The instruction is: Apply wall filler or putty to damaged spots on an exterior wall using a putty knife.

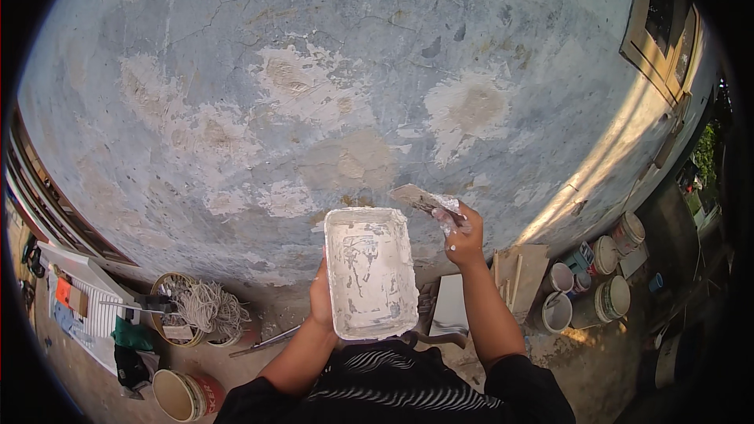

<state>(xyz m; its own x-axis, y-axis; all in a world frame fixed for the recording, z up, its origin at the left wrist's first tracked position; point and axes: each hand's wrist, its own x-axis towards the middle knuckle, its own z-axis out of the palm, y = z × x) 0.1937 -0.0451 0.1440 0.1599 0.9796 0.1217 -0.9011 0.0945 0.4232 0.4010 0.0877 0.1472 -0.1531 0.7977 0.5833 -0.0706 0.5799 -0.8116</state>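
My left hand [320, 298] grips the left side of a rectangular white tub [371, 271], whose inside is smeared with whitish filler. Most of those fingers are hidden behind the tub. Closed round the handle end of a putty knife is my right hand [463, 237], with white paste on its fingers. The blade of the putty knife [416, 196] points up and left, just above the tub's right corner. Facing me is a grey-blue cracked wall [377, 31] with several rough white and beige filler patches [479, 106]. Whether the blade touches the wall, I cannot tell.
Several used buckets [558, 310] stand at the lower right, near wooden boards [518, 279] leaning on the wall. At the lower left are a bundle of pale rope [210, 310], another bucket [179, 394] and a white ridged panel [94, 306]. A wooden-framed window [664, 47] sits at the upper right.
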